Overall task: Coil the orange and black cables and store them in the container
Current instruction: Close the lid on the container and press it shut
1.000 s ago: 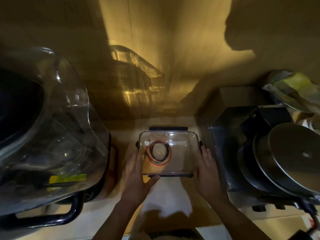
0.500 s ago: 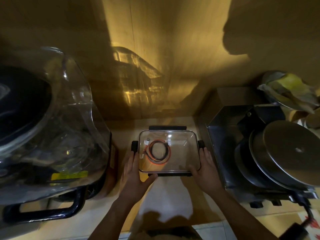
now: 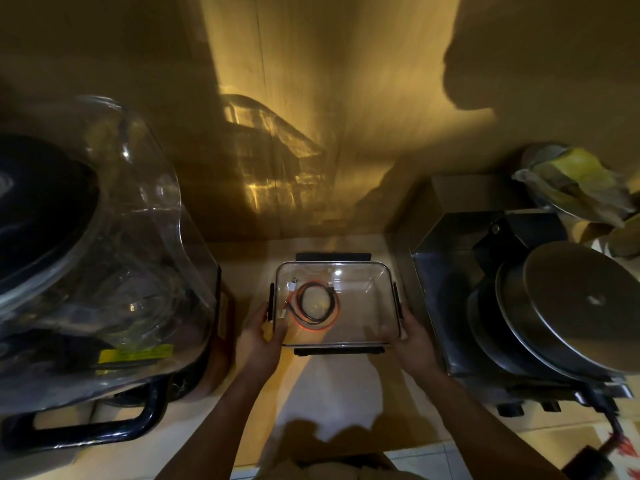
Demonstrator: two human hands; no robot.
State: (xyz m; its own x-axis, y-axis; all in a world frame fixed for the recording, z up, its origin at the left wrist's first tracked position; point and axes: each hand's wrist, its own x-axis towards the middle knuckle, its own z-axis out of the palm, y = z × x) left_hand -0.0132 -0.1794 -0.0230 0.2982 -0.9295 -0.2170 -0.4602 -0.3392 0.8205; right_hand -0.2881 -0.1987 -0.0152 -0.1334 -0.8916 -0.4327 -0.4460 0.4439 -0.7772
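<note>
A clear rectangular container (image 3: 367, 271) with black latches and a clear lid sits on the shelf, in the middle of the view. Inside, on its left half, lie a coiled orange cable (image 3: 320, 327) and a coiled black cable (image 3: 304, 306), the black one within the orange ring. My left hand (image 3: 265, 336) grips the container's left near corner, fingers on the side latch. At the right near corner, my right hand (image 3: 412, 337) holds the container, thumb over the lid.
A large clear plastic cover over a dark appliance (image 3: 86, 258) fills the left. A steel machine with stacked round pans (image 3: 561, 306) stands at the right. A wooden back wall (image 3: 329, 133) closes the shelf behind. A bag (image 3: 575, 181) lies at the far right.
Both hands closed in on the container's near corners. The side latches went from sticking outward to lying flat against the sides.
</note>
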